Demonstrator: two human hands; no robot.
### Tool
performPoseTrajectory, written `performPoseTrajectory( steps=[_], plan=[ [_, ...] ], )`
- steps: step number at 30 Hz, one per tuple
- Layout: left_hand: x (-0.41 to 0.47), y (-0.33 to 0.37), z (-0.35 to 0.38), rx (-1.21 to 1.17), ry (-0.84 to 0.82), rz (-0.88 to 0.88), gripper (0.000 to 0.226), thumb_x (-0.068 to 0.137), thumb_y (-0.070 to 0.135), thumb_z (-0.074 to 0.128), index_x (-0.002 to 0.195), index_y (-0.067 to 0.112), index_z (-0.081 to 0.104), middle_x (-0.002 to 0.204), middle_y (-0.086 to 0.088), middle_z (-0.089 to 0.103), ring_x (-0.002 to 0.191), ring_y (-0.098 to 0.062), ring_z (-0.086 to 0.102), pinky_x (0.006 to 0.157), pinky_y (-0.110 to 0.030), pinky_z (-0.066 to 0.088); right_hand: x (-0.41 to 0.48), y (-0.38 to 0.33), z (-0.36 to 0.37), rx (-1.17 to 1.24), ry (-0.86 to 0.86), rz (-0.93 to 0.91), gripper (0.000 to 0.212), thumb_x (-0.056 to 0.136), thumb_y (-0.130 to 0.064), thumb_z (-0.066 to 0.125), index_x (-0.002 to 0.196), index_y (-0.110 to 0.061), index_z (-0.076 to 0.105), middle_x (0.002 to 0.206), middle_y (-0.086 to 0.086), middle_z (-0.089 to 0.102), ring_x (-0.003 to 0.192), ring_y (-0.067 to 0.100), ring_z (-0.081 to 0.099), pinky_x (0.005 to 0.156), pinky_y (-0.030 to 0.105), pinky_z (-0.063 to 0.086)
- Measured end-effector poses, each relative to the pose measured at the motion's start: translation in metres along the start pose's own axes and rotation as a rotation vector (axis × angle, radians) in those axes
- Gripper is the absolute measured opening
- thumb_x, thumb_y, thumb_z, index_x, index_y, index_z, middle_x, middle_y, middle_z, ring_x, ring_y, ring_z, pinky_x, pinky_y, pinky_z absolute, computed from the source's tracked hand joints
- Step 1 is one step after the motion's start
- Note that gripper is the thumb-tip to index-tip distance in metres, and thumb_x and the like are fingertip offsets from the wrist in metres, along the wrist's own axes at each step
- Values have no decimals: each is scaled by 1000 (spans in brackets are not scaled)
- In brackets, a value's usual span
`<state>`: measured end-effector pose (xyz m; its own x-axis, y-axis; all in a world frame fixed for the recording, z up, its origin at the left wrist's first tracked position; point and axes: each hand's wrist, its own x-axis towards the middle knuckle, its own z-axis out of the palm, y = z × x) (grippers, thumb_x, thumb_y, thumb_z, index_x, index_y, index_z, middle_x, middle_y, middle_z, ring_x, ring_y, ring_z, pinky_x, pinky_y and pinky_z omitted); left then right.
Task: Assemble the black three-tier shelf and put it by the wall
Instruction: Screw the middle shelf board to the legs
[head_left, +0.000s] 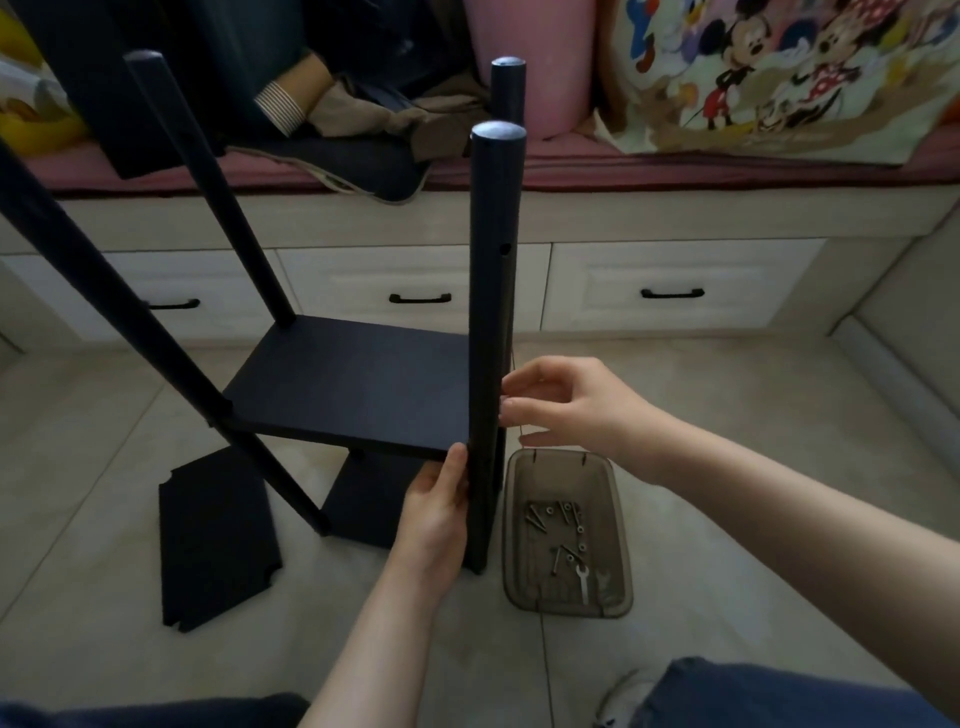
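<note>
On the floor at left, a loose board (218, 540) is lying flat. Beside it the half-built shelf (358, 384) is standing, stiff yet probably light and wobbly. The left hand (436, 514) is gripping the near post (491, 312) low down, a sound hold. The right hand (566, 405) is curling its fingertips against the post; whether they are pinching anything, I cannot tell.

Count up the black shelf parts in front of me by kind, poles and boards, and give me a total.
Poles: 4 (near right pole, far right pole, far left pole, near left pole)
Boards: 3 (upper fitted board, lower fitted board, loose board on the floor)
Total: 7
</note>
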<state>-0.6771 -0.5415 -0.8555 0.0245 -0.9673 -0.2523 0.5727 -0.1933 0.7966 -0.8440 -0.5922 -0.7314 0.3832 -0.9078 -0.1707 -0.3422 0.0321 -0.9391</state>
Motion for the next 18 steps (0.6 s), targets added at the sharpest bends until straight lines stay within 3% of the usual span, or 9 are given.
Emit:
performPoseTrajectory(
  steps=[4, 8, 16, 18],
  plan=[
    [-1, 1, 2, -46, 16, -7, 52, 68, 54, 89, 108, 22, 79, 115, -8, 75, 110, -20, 71, 80, -22, 58, 2, 44, -5, -283, -46, 201, 25, 92, -22, 69, 115, -13, 65, 101, 5, 73, 90, 15, 71, 81, 31, 60],
    [-3, 1, 1, -38, 56, -27, 29, 83, 46, 76, 102, 25, 80, 110, -6, 76, 106, -19, 72, 77, -21, 58, 9, 110, -1, -555, -139, 395, 26, 91, -21, 67, 113, -8, 68, 110, 9, 70, 99, 23, 68, 89, 37, 57],
    [-5, 6, 6, 43, 76, -9, 26, 79, 47, 69, 92, 29, 82, 101, -1, 78, 99, -14, 74, 75, -17, 56, 35, 217, 26, -699, -175, 587, 26, 92, -18, 65, 115, -8, 63, 117, 13, 67, 102, 28, 67, 76, 30, 53],
    [-4, 6, 6, 35, 87, -2, 26, 80, 42, 68, 91, 24, 82, 100, -2, 78, 99, -14, 74, 76, -19, 57, 38, 235, 37, -731, -234, 615, 28, 94, -19, 62, 117, -5, 61, 122, 16, 65, 108, 31, 65, 80, 31, 50]
  ],
)
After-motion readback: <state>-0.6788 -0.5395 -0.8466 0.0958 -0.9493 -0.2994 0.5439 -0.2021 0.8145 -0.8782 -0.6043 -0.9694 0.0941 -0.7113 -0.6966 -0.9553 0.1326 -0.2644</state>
